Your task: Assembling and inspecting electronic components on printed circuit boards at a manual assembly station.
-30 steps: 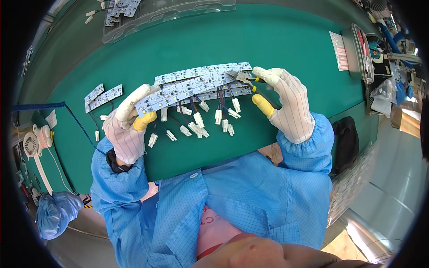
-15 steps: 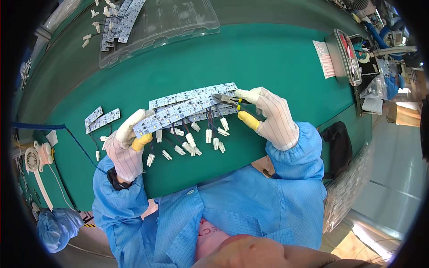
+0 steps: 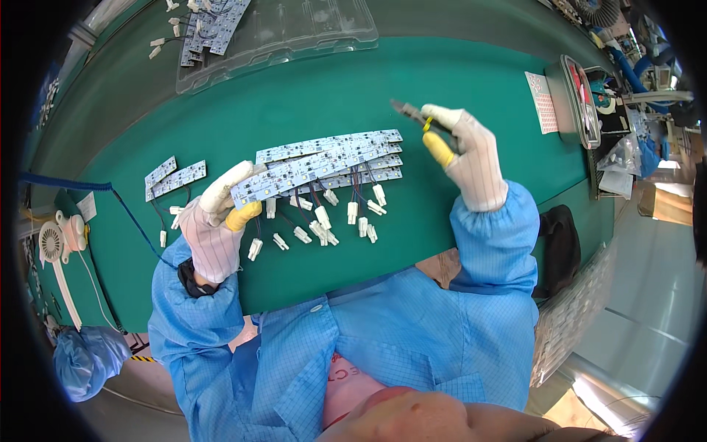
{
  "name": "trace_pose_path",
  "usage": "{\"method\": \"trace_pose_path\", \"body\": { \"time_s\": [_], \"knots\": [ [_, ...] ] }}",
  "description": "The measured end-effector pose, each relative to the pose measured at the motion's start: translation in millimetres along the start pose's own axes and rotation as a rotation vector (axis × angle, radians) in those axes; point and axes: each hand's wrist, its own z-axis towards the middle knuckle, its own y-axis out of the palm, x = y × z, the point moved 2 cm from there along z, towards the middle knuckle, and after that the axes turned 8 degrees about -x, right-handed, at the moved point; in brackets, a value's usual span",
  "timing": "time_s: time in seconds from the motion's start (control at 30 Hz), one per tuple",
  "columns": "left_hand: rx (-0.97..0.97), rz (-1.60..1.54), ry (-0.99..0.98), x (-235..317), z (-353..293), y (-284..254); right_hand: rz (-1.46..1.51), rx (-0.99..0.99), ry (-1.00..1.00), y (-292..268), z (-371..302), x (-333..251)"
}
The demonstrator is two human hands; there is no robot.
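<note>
I see the gloved left hand (image 3: 212, 230) nearly closed, its thumb and fingers pinching the left end of the top LED circuit board (image 3: 309, 168). The gloved right hand (image 3: 471, 158) is curled around yellow-and-black pliers (image 3: 409, 112), well apart from the boards; I can't tell whether their tips meet. That top board overlaps other LED boards (image 3: 324, 144), with white connectors (image 3: 322, 216) crowding their near side. A blue cord (image 3: 140, 215) crosses my left, between two shorter boards (image 3: 177, 180) and a small fan (image 3: 51, 241). A clear plastic tray (image 3: 353, 43) sits at the far side, a metal tin (image 3: 578, 99) to my right. Everything rests around a green work surface (image 3: 412, 228), with grey floor (image 3: 641, 272) beyond.
</note>
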Motion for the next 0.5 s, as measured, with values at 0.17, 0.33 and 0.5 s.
{"method": "trace_pose_path", "body": {
  "time_s": [0.17, 0.33, 0.5],
  "knots": [
    [0.008, 0.041, 0.026, 4.3, 0.4, 1.7, -0.218, -0.096, 0.099, 0.9, 8.7, 18.5],
    [-0.022, 0.017, -0.008, 2.9, 1.7, 1.2, -0.334, -0.12, -0.068, 1.4, 7.9, 15.0],
    [-0.051, -0.024, 0.042, 3.7, 1.3, 1.6, -0.449, -0.093, -0.046, 2.6, 4.0, 12.4]
  ]
}}
